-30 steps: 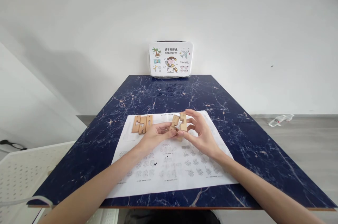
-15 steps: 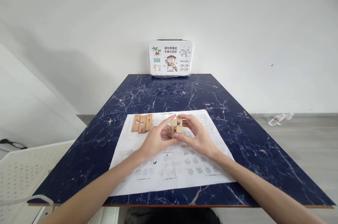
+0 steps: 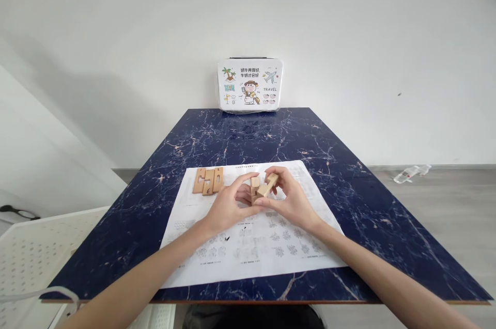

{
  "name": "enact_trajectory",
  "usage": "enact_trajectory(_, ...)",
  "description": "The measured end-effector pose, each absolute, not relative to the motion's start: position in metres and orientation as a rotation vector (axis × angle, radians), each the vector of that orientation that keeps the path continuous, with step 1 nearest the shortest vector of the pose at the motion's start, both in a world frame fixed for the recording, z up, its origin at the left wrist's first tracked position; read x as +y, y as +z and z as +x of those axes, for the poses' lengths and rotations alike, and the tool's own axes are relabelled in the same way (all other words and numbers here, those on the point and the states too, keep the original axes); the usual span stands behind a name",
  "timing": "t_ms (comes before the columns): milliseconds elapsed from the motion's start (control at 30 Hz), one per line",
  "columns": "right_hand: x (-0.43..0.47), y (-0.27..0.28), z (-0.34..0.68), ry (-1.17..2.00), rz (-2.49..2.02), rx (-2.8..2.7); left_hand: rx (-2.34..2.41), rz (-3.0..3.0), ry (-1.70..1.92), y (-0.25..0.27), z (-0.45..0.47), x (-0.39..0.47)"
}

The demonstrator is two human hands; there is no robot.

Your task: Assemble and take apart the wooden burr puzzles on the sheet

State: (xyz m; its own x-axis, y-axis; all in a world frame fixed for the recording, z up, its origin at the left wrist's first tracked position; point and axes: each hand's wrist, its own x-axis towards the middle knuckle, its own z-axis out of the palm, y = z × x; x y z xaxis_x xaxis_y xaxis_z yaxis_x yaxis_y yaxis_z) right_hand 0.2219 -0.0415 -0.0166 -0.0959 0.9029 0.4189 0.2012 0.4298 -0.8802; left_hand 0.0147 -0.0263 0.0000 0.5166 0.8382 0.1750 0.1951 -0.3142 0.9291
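My left hand (image 3: 230, 205) is closed around light wooden puzzle pieces (image 3: 254, 183), which stand near the middle of a printed sheet (image 3: 256, 262). Between the thumb and fingers of my right hand (image 3: 292, 199) is another notched wooden piece (image 3: 270, 184), tilted to the right. Its lower end meets or overlaps the pieces in my left hand; I cannot tell whether they interlock. Left of my hands, several flat wooden pieces (image 3: 208, 179) with cut-outs and written marks lie side by side on the sheet.
The sheet lies on a blue marble-patterned table (image 3: 248, 138). A white case (image 3: 250, 85) with cartoon prints stands at the far edge against the wall. A clear plastic bottle (image 3: 411, 174) lies on the floor at right. A white perforated surface (image 3: 34, 246) is at left.
My right hand has tilted its wooden piece to the right, opening a gap from the pieces in my left hand. My left hand has barely moved.
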Motion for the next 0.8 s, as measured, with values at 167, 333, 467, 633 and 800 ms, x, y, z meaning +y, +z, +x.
enact_trajectory(167, -0.044, -0.014, 0.224, 0.925, -1.052, -1.623, 0.872, 1.722, 0.806, 0.003, 0.016, -0.026)
enact_trajectory(333, -0.051, -0.006, 0.223, 0.881, -0.958, -1.759, 0.843, 1.560, 0.823, 0.000, 0.015, -0.022)
enact_trajectory(467, -0.048, -0.007, 0.225, 0.822, -0.903, -1.839, 0.802, 1.492, 0.817, 0.001, 0.016, -0.021)
enact_trajectory(633, -0.042, -0.018, 0.230, 0.730, -1.006, -1.751, 0.827, 1.459, 0.821, 0.007, 0.015, -0.021)
enact_trajectory(800, -0.043, -0.016, 0.231, 0.572, -0.968, -1.765, 0.810, 1.475, 0.800, 0.007, 0.014, -0.022)
